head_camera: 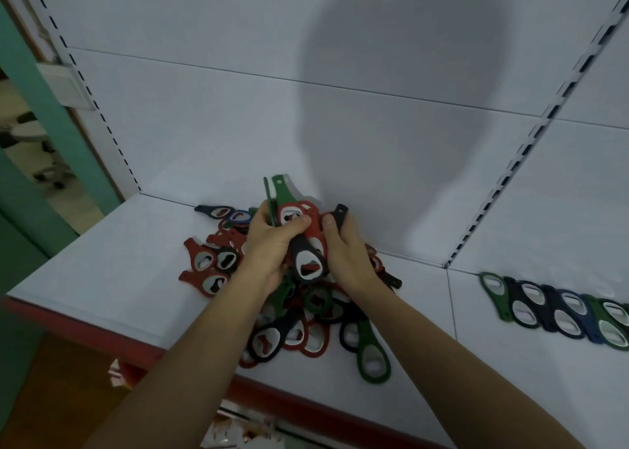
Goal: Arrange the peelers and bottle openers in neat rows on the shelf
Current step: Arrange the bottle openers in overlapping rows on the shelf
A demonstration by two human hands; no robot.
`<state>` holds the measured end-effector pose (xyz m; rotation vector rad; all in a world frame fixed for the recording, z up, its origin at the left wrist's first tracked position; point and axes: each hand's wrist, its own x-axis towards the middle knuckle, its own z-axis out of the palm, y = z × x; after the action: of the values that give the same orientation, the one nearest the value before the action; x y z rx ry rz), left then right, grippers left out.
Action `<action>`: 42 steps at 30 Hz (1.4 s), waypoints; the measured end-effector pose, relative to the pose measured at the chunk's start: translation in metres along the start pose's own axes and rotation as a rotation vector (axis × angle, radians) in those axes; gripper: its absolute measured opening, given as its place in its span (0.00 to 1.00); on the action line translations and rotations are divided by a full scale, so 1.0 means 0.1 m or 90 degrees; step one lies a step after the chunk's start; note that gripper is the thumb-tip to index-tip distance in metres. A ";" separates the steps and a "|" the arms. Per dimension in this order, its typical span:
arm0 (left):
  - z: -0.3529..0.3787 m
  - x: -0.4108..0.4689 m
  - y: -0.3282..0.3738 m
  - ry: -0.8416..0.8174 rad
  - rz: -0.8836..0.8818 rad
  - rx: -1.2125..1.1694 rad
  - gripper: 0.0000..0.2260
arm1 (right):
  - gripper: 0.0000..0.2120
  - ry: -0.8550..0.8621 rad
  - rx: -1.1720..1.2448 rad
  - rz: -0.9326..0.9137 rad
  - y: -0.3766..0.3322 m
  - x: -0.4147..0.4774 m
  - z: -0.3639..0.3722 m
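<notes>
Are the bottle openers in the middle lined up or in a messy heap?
A messy heap: the bottle openers overlap at all angles on the shelf.

The bunch of bottle openers you hold is red, green and black, each with a pale silver-grey inset. The pile below mixes red, green, black and dark blue. The row at your right alternates green and navy. The shelf is white, edged red in front.

White shelf, bottle opener heap, seemingly overlapping row at right
</notes>
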<state>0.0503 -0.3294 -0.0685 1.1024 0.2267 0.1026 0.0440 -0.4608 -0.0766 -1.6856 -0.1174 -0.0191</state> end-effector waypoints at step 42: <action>1.05 -0.27 -0.56 -0.532 -0.445 0.051 0.16 | 0.04 0.201 -0.100 -0.123 -0.20 -0.21 -2.02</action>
<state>0.0472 -0.4516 -0.0697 1.0061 -0.1484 -0.9809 0.0323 -0.6606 -0.0341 -1.8008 -0.0416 -0.4470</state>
